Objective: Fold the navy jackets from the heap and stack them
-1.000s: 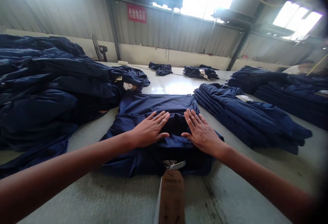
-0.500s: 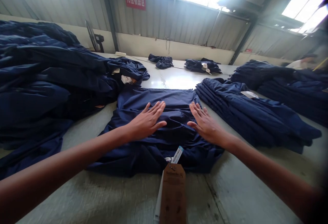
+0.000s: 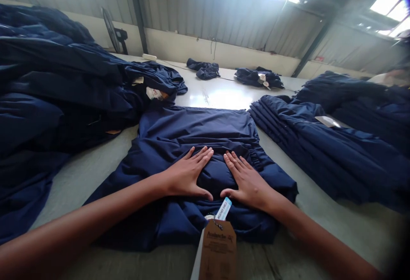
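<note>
In the head view, at the middle of the table (image 3: 89, 156), a dark blue garment (image 3: 214, 175) lies in a broad folded bundle, with a brown tag (image 3: 219, 250) and a small label (image 3: 224, 208) at its near edge. The left hand (image 3: 187, 175) and the right hand (image 3: 246, 182) rest palm down on it, fingers long and thumbs spread inward; both are wide open and grip nothing. A loose heap (image 3: 64, 83) of dark blue clothes sits to the left, a folded stack (image 3: 297, 137) to the right.

The cloth looks thin, soft and rather slick, so the bundle is probably light and apt to slide or unfold if held by one layer. Both side edges, with all layers gathered, seem the surest hold; the dangling tag looks easy to crease.
</note>
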Available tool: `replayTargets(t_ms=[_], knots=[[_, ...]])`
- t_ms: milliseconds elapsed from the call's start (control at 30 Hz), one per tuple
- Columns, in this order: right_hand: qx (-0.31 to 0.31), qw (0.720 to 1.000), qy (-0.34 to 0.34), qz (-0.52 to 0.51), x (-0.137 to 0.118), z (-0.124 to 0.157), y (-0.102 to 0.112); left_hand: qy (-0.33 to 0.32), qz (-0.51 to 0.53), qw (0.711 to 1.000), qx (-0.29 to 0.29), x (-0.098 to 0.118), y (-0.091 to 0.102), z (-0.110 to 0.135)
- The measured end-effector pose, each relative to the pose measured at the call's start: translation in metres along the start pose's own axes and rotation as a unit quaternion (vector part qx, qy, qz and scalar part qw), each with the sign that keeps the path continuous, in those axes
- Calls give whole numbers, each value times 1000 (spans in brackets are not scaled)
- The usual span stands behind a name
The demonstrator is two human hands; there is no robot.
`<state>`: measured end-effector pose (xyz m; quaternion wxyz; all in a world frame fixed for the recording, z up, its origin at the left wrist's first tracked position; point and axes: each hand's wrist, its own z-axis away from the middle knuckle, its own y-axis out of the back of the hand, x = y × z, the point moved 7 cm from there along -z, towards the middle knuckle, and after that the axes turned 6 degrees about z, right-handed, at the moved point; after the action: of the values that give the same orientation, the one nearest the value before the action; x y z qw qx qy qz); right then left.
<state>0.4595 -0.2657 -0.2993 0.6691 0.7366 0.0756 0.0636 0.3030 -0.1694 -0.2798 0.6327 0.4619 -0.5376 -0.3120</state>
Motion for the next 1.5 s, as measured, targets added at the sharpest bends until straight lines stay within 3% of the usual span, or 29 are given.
replayTargets(t_ms=[133, 267, 367, 567, 800, 933, 1033, 1233, 1300, 1400, 1500], knots=[[17, 1000, 5, -21, -3, 2, 8, -4, 25, 1000, -18, -1, 0, -1], [54, 998, -17, -13, -1, 4, 14, -29, 17, 998, 47, 3, 3, 3], [26, 999, -21, 6, 0, 4, 9, -57, -11, 994, 93, 9, 5, 7], [-17, 999, -16, 39, 0, 3, 2, -30, -44, 998, 21, 6, -6, 5], [1, 998, -33, 50, -2, 2, 5, -13, -68, 998, 6, 4, -8, 4], [61, 996, -33, 56, -8, 6, 25, -25, -72, 997, 2, 12, 2, 6], [99, 993, -3, 58, -15, 10, 38, -39, -78, 996, 36, 22, 11, 6], [40, 999, 17, 5, -13, 8, 19, -45, -67, 997, 12, 18, -7, 4], [68, 997, 22, -4, -15, 10, 26, -43, -61, 997, 16, 15, -11, 4], [142, 988, 39, -48, -27, 18, 52, -44, -51, 997, 28, 14, -12, 6], [140, 975, 75, -158, -48, 28, 73, -50, -35, 997, 38, 16, -9, 7]])
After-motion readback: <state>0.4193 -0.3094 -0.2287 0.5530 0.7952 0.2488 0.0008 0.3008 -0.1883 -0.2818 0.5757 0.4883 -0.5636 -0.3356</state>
